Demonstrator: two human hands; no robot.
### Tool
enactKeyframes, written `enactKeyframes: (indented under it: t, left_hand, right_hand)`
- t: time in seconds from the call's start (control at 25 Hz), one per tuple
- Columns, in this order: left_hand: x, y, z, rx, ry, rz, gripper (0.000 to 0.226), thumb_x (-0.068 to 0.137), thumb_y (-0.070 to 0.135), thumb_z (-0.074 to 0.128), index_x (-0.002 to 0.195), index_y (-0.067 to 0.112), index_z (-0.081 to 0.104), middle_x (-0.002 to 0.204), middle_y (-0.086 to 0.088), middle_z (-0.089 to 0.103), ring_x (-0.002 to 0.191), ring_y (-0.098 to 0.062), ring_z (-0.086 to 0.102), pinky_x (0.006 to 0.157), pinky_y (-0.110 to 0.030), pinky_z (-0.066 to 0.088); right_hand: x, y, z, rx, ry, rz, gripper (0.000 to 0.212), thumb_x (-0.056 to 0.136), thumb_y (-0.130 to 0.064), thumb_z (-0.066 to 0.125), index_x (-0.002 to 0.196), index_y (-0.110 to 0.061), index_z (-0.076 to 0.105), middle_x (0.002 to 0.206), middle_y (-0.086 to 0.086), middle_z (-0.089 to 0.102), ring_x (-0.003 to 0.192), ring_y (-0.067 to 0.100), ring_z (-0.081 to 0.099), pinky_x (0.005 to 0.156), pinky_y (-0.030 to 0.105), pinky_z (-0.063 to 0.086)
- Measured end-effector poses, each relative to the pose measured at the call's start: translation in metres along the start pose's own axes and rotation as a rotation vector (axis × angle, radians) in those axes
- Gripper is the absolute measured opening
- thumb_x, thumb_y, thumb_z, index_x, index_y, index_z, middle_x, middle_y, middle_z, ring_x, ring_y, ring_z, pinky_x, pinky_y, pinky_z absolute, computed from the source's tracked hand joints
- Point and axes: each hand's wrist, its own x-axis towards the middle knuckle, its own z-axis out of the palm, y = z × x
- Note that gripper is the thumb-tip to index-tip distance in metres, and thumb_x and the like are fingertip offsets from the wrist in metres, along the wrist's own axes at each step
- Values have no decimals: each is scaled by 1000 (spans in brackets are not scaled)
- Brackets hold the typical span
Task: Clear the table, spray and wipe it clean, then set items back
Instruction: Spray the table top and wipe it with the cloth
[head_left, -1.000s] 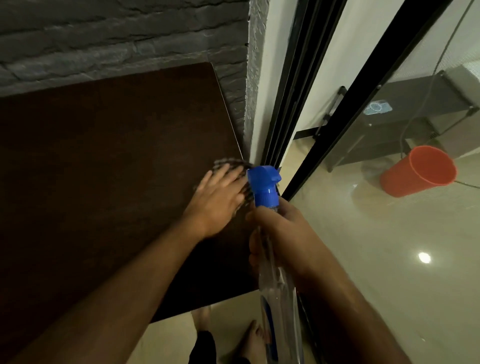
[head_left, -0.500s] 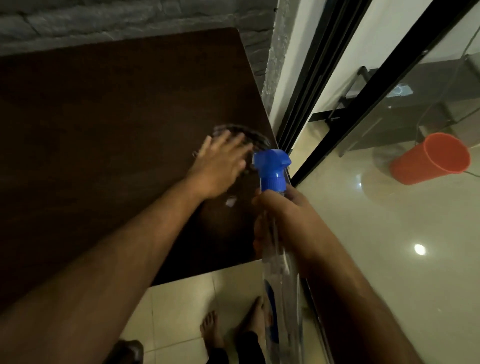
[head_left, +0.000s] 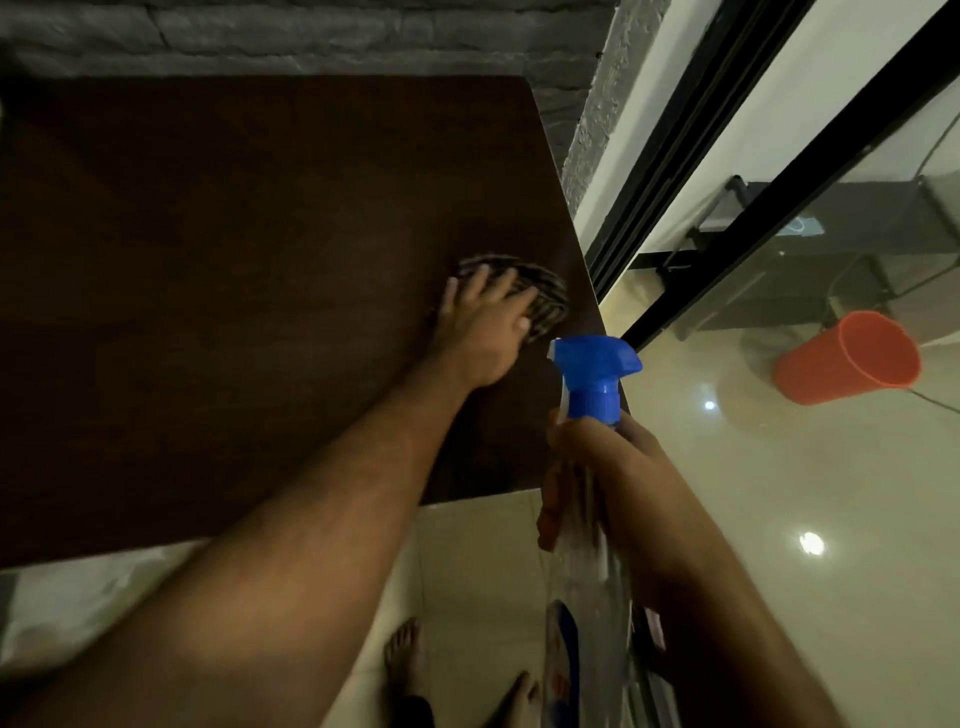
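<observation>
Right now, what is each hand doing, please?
Left hand: open, flat fingers pressing the striped cloth on the table.
Right hand: closed around the spray bottle.

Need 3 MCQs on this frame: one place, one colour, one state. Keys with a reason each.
1. Where does the cloth lie?
A. table's right edge
B. floor
C. table's left end

2. Colour of the spray bottle nozzle?
A. red
B. blue
C. white

3. What is the left hand doing?
A. hanging idle
B. gripping the bottle
C. pressing flat on the cloth

Keys: 1 A, cloth sits on the dark table near its right edge. 2 B, nozzle is blue. 3 C, fingers lie spread on the cloth; the right hand grips the bottle.
</observation>
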Motion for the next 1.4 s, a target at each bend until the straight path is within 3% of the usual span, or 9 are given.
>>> enactKeyframes:
  t: [0.12, 0.28, 0.44, 0.6, 0.76, 0.96, 1.2, 1.32, 1.4]
  left_hand:
    - [-86, 19, 25, 37, -34, 190, 56, 96, 39, 15, 150, 29, 27, 161, 6, 13, 149, -17, 0, 120, -47, 1]
    - [-174, -66, 21, -45, 11, -18, 53, 96, 48, 18, 149, 38, 21, 159, 15, 6, 146, -6, -7, 119, -38, -6]
    - [-103, -99, -4, -48, 69, -290, 48, 103, 39, 28, 150, 30, 26, 162, 4, 11, 149, -20, 1, 117, -48, -1]
    - [-60, -89, -6, -55, 66, -389, 48, 104, 36, 29, 151, 29, 24, 162, 3, 10, 149, -24, 0, 117, -51, 0]
    - [-75, -85, -5, -56, 80, -376, 49, 104, 35, 29, 151, 29, 22, 162, 2, 9, 149, -23, -1, 118, -49, 0]
    - [-90, -40, 12, -100, 131, -398, 48, 103, 36, 29, 151, 33, 23, 162, 5, 9, 149, -20, -2, 118, -46, -5]
    - [-164, 38, 46, -117, 42, -16, 50, 100, 44, 21, 149, 36, 22, 159, 13, 5, 147, -10, -7, 118, -38, -8]
    - [-191, -14, 37, -103, 70, -118, 53, 97, 48, 18, 148, 37, 19, 159, 13, 7, 147, -8, -5, 118, -39, -5]
    - [-156, -48, 20, -77, 107, -263, 51, 101, 46, 21, 150, 33, 24, 161, 6, 11, 148, -16, 0, 118, -45, -1]
  right_hand:
    - [-6, 6, -3, -11, -28, 5, 13, 88, -14, 56, 100, -12, 53, 64, 11, 56, 54, 26, 54, 55, 40, 50]
    - [-17, 15, -19, -15, -73, 27, 17, 90, -16, 56, 107, -16, 52, 68, 12, 56, 57, 25, 55, 57, 36, 51]
    - [-34, 25, -28, -76, -125, 51, 16, 90, -18, 57, 105, -19, 51, 70, 12, 56, 55, 21, 56, 55, 33, 52]
    - [-43, 35, -27, -119, -201, 67, 18, 88, -19, 60, 104, -23, 52, 67, 10, 57, 53, 21, 56, 58, 38, 51]
    - [-46, 46, -32, -137, -220, 94, 18, 89, -20, 59, 106, -22, 51, 68, 10, 58, 53, 19, 56, 53, 30, 51]
    - [-38, 51, -72, -125, -7, 100, 22, 90, -20, 57, 110, -21, 49, 66, 9, 58, 55, 22, 58, 57, 35, 52]
    - [-26, 46, -73, -61, -39, 36, 20, 90, -19, 56, 109, -19, 50, 66, 9, 57, 54, 21, 57, 55, 33, 52]
    - [-24, 42, -77, -62, -65, 29, 20, 91, -20, 56, 109, -21, 48, 67, 10, 58, 54, 22, 57, 54, 31, 51]
    - [-23, 41, -85, -51, -41, 23, 20, 90, -20, 56, 108, -22, 48, 68, 11, 58, 55, 23, 57, 55, 33, 51]
